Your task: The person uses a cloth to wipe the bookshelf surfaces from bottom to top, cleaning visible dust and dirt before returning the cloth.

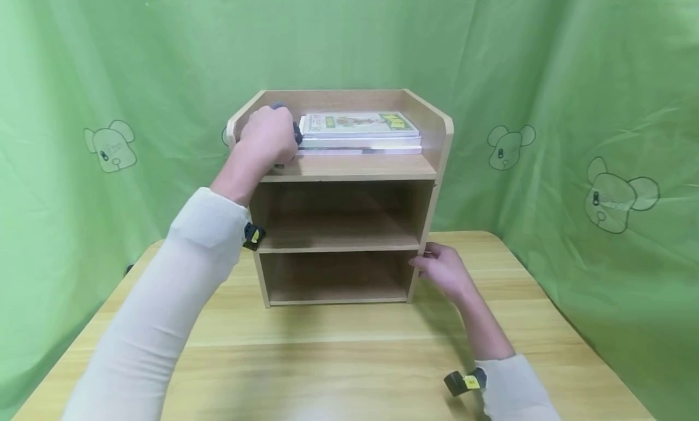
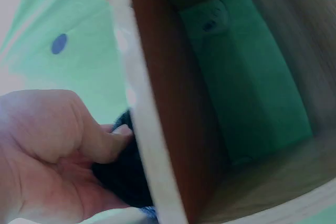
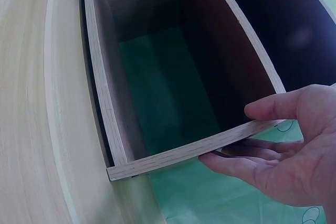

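A light wood shelf unit (image 1: 338,247) stands on the table. On its top board, at the left, my left hand (image 1: 267,133) grips a bunched dark blue cloth (image 1: 298,133). In the left wrist view, the thumb and fingers of the left hand (image 2: 58,156) pinch the dark cloth (image 2: 126,171) beside the front edge of a board. My right hand (image 1: 445,270) holds the unit's right side panel near the lower compartment. In the right wrist view, the right hand (image 3: 283,150) has its thumb inside that panel (image 3: 178,153) and its fingers outside.
A stack of books (image 1: 360,133) lies on the top board, right of the left hand. Raised sides and a back rim surround that board. Green curtains (image 1: 546,75) hang behind and beside the wooden table (image 1: 338,360).
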Demonstrator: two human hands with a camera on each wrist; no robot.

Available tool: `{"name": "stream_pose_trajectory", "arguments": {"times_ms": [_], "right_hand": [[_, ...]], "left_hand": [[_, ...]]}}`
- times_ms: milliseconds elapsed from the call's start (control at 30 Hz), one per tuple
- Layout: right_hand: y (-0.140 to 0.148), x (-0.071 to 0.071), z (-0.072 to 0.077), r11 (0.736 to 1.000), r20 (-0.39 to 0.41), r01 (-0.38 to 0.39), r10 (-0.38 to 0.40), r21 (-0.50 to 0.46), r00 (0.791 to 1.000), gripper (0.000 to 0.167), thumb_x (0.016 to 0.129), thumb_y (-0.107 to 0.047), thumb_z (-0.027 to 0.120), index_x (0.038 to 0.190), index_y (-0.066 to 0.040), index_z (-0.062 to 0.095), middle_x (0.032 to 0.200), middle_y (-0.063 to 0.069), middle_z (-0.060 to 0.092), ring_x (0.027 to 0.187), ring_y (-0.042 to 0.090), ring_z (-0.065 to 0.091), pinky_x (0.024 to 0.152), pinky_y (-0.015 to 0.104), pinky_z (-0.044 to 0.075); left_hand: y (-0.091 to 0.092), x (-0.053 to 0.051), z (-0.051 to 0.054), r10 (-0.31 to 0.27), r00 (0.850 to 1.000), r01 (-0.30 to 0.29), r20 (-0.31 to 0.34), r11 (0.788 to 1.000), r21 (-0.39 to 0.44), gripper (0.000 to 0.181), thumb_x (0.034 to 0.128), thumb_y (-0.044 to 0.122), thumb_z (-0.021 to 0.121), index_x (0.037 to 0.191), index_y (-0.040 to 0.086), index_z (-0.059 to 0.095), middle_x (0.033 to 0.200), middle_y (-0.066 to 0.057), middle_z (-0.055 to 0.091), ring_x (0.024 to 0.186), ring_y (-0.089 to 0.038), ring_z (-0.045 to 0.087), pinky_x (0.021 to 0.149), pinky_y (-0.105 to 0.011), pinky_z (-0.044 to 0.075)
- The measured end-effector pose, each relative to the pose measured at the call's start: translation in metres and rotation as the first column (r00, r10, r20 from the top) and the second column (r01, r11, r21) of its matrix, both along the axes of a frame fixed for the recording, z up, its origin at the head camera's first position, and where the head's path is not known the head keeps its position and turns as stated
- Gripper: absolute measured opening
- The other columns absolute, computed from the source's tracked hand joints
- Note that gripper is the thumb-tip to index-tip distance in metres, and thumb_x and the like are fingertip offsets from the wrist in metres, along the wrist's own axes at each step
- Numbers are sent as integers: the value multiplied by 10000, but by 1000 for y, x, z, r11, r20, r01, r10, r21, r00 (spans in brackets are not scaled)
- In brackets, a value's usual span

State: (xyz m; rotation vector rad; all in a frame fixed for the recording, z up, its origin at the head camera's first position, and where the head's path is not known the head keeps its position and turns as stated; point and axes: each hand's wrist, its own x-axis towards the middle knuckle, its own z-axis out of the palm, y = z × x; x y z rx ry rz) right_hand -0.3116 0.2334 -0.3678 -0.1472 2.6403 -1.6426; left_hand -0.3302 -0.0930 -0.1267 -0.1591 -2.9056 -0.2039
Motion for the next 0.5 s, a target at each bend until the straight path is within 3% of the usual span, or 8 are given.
{"name": "stream_pose_trajectory", "arguments": {"times_ms": [300,500], "right_hand": [[-5,4,-1,1000,11,-14,14,-15,1000,652,962,-129,590,1500,134,332,1479,345,460,1301,459,547,1050,485,511],[-12,1,2,999,14,-24,25,-28,1000,652,958,-138,593,1507,109,344,1485,322,470,1327,449,532,1076,511,483]], "left_hand": [[-7,-31,-19,76,995,-67,-65,990,128,195,882,31,484,999,12,639,1212,-264,617,1102,-378,605,859,-493,579],[-17,-49,-20,135,987,-114,-89,971,211,213,842,21,505,991,15,658,1162,-246,636,1016,-351,618,779,-435,586]]}}
